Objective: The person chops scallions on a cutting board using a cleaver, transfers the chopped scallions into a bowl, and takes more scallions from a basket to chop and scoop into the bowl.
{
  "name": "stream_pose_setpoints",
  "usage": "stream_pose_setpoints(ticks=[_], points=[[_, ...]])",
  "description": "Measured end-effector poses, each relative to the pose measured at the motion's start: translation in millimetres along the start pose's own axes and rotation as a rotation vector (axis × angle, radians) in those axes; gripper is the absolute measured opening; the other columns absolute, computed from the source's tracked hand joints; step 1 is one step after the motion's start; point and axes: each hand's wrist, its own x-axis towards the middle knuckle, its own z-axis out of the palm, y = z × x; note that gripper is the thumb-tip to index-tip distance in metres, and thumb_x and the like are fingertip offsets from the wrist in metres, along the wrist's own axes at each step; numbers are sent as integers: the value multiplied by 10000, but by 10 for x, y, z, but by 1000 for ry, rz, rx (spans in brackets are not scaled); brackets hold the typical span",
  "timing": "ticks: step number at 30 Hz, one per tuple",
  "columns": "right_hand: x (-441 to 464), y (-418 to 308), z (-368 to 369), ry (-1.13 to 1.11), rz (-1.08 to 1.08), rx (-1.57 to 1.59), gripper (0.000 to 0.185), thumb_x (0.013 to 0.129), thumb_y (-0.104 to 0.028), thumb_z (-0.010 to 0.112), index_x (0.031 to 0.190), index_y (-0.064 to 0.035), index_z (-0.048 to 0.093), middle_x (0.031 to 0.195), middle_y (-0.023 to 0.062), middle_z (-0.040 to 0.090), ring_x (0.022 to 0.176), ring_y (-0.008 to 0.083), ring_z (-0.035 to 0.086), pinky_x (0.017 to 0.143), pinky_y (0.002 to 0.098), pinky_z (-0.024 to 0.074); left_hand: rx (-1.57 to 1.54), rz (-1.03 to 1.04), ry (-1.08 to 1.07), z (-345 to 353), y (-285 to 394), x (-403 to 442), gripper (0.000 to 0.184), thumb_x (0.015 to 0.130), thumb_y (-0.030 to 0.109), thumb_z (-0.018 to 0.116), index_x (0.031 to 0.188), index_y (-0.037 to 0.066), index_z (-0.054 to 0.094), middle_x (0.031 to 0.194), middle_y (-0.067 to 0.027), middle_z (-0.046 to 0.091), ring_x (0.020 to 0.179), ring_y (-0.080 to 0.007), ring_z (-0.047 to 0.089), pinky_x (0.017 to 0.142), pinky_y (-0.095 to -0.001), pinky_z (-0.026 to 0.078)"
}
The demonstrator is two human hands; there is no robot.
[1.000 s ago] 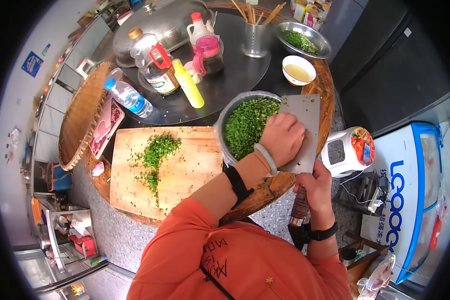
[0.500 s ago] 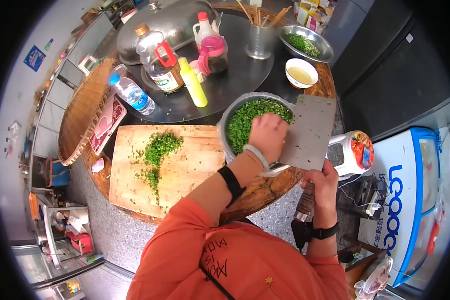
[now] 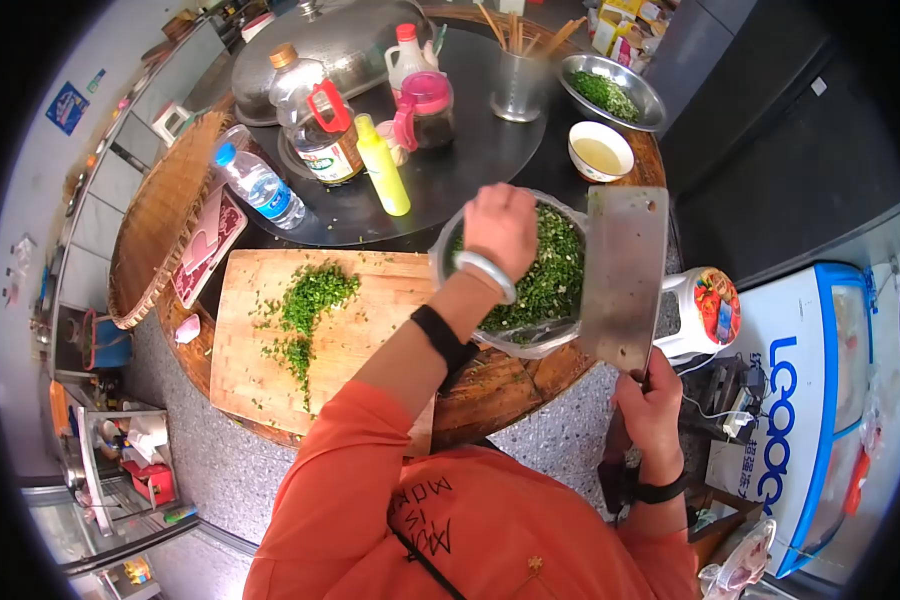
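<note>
Over the far left part of a lined bowl [image 3: 438, 268] is my left hand [image 3: 502, 232], knuckles up and fingers curled downward. The fingertips are hidden, so whatever they hold does not show. Finely chopped greens [image 3: 552, 272] fill the bowl. My right hand [image 3: 652, 408] grips a cleaver [image 3: 625, 275] by its handle, with the broad blade upright beside the bowl's right rim. Left of the bowl, a wooden cutting board [image 3: 385, 320] carries a smaller heap of chopped greens [image 3: 315, 297].
Behind the board stand a water bottle [image 3: 268, 192], an oil bottle [image 3: 315, 125], a yellow squeeze bottle [image 3: 383, 170] and a pink-lidded jar [image 3: 427, 112]. Farther right are a chopstick holder [image 3: 518, 88], a bowl of liquid [image 3: 600, 153] and a metal bowl of greens [image 3: 645, 95]. A white jug [image 3: 692, 310] is beside the cleaver.
My left hand has moved left and away from me across the bowl, uncovering greens on the right. The cleaver has come slightly down and turned more upright.
</note>
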Motion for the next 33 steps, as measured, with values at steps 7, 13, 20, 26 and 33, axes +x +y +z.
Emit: stream_pose_setpoints(ticks=[7,13,20,26,33], points=[[254,21,-306,204,-692,-1132,322,633,-30,582,952,-78,586,677,49,420,590,209,491,492,327,427,-291,94,155,-540,-41,244,245,758,239,612,890,33,599,895,-136,578,841,-323,514,739,-414,424],[360,-48,-220,155,-832,-1181,166,601,-102,560,757,-76,509,675,51,413,633,210,496,522,306,434,-283,475,-474,-529,732,-96,876,585,475,709,1268,24,399,1323,-169,375,1272,-356,292,979,-569,255],[408,-189,-329,137,-940,-1192,152,605,-108,543,744,-58,509,694,68,448,652,229,509,546,323,432,-253,439,-866,-489,864,-31,997,564,482,713,1346,51,271,1413,-119,256,1345,-321,148,1020,-608,132],[321,-208,-428,148,-855,-1169,145,568,-10,562,689,-55,496,690,88,465,619,261,501,518,363,416,-188,257,-974,-561,553,2,968,563,484,706,1321,37,303,1412,-123,258,1353,-309,120,1023,-619,111],[175,-109,-514,191,-568,-977,131,702,58,561,806,-14,527,746,127,507,635,299,517,553,386,424,-77,62,-546,-839,-128,-560,756,690,362,673,1303,54,355,1364,-142,326,1327,-314,195,1021,-608,143]])
